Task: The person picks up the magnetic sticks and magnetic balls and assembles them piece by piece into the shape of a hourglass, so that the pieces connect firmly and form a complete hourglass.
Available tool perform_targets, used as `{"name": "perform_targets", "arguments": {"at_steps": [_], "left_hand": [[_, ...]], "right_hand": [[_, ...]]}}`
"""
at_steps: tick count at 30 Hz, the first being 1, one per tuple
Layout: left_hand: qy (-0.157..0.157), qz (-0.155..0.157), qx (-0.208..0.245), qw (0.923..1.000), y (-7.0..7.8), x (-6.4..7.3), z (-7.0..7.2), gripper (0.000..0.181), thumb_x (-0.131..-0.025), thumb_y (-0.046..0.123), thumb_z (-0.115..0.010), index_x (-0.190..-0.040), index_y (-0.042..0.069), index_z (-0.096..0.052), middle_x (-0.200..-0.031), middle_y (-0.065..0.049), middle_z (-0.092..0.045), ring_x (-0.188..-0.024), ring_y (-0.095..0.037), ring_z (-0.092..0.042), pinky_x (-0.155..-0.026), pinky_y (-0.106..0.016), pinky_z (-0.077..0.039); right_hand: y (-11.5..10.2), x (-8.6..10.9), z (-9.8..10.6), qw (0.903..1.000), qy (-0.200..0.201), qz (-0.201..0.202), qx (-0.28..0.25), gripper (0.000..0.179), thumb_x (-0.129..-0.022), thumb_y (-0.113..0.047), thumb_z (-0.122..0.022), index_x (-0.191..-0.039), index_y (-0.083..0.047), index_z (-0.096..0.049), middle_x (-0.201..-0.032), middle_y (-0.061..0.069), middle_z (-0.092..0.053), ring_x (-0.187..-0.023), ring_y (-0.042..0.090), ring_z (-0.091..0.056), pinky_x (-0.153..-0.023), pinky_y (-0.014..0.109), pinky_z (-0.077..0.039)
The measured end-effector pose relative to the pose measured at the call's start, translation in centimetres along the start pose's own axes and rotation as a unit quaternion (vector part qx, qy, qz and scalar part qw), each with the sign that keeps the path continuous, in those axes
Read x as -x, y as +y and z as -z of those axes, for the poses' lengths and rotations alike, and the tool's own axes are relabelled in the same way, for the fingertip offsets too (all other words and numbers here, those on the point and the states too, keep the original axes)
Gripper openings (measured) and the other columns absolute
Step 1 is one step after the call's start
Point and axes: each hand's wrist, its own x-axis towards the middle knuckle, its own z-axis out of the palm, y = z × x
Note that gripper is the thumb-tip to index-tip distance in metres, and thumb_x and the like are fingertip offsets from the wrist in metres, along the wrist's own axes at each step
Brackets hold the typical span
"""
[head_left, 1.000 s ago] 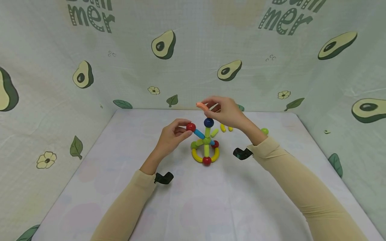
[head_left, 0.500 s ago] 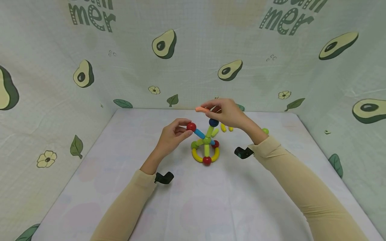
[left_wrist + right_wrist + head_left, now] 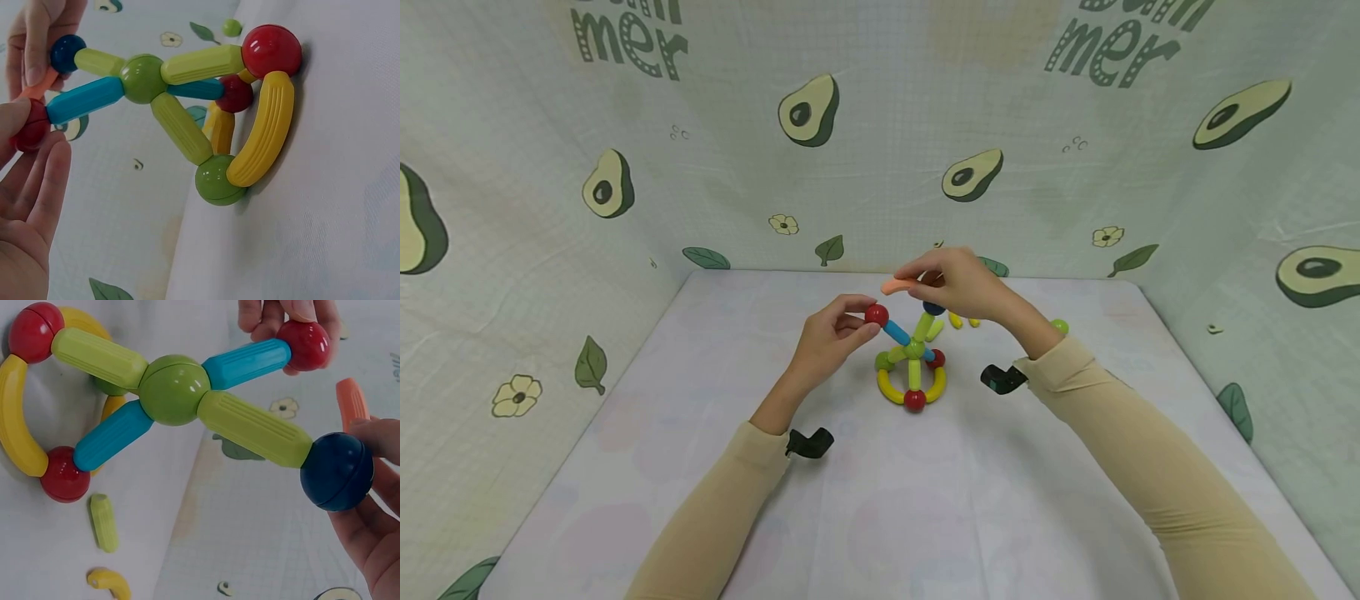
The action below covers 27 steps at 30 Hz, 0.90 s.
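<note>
A magnetic ball-and-stick structure stands on the table on a ring of yellow curved sticks (image 3: 265, 128) and balls. From its central green ball (image 3: 174, 390), a blue stick (image 3: 249, 362) leads up to a red ball (image 3: 877, 314), which my left hand (image 3: 823, 337) pinches between thumb and fingers. A light green stick (image 3: 256, 428) leans right, ending in a dark blue ball (image 3: 337, 472). My right hand (image 3: 958, 283) pinches an orange curved stick (image 3: 895, 286) beside that ball; its fingers lie behind the ball in the right wrist view. The orange stick's near end is hidden by the thumb.
Behind the structure lie a loose light green stick (image 3: 104, 523) and yellow curved pieces (image 3: 955, 320). A loose green ball (image 3: 1060, 327) sits further right, past the right wrist. Avocado-printed cloth (image 3: 880, 192) rises behind the table.
The orange stick has swung from slanting to nearly level and come lower, closer to the red ball. The dark blue ball and its stick have tipped right. My left hand has hardly moved.
</note>
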Motion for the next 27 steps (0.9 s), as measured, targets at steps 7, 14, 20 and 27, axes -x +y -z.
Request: {"name": "perform_targets", "arguments": {"at_steps": [7, 14, 20, 27], "left_hand": [[0.008, -0.004, -0.01, 0.9999, 0.07, -0.13, -0.2, 0.042, -0.1, 0.025, -0.077, -0.139, 0.015, -0.064, -0.131, -0.002, -0.069, -0.106, -0.018, -0.072, -0.093, -0.025, -0.06], [0.012, -0.01, -0.014, 0.9998, 0.05, -0.19, -0.22, 0.042, -0.101, 0.023, -0.076, -0.14, 0.015, -0.063, -0.131, -0.002, -0.069, -0.106, -0.018, -0.073, -0.093, -0.026, -0.061], [0.006, -0.017, -0.031, 0.9994, 0.12, -0.23, -0.1, 0.047, -0.101, 0.026, -0.076, -0.145, 0.021, -0.061, -0.131, -0.003, -0.069, -0.103, -0.017, -0.072, -0.092, -0.028, -0.061], [-0.027, -0.041, -0.053, 0.9974, 0.09, -0.35, -0.06, 0.05, -0.104, 0.026, -0.073, -0.152, 0.028, -0.059, -0.127, -0.005, -0.063, -0.096, -0.017, -0.073, -0.085, -0.032, -0.062]], "right_hand": [[-0.1, -0.23, -0.13, 0.9999, -0.004, 0.006, 0.009, 0.028, -0.098, -0.01, -0.078, -0.126, -0.007, -0.078, -0.115, 0.006, -0.077, -0.091, 0.019, -0.073, -0.084, 0.036, -0.063], [-0.34, -0.25, -0.18, 0.9988, -0.023, 0.017, 0.039, 0.025, -0.099, -0.01, -0.077, -0.124, -0.007, -0.078, -0.112, 0.005, -0.077, -0.087, 0.019, -0.065, -0.076, 0.032, -0.059], [-0.11, -0.19, -0.29, 0.9985, -0.026, 0.022, 0.043, 0.026, -0.1, -0.011, -0.076, -0.125, -0.007, -0.078, -0.114, 0.005, -0.078, -0.087, 0.019, -0.064, -0.075, 0.031, -0.056], [0.39, 0.24, -0.3, 0.999, -0.031, 0.02, 0.024, 0.026, -0.1, -0.011, -0.075, -0.126, -0.007, -0.077, -0.116, 0.005, -0.078, -0.092, 0.02, -0.07, -0.082, 0.034, -0.062]]}}
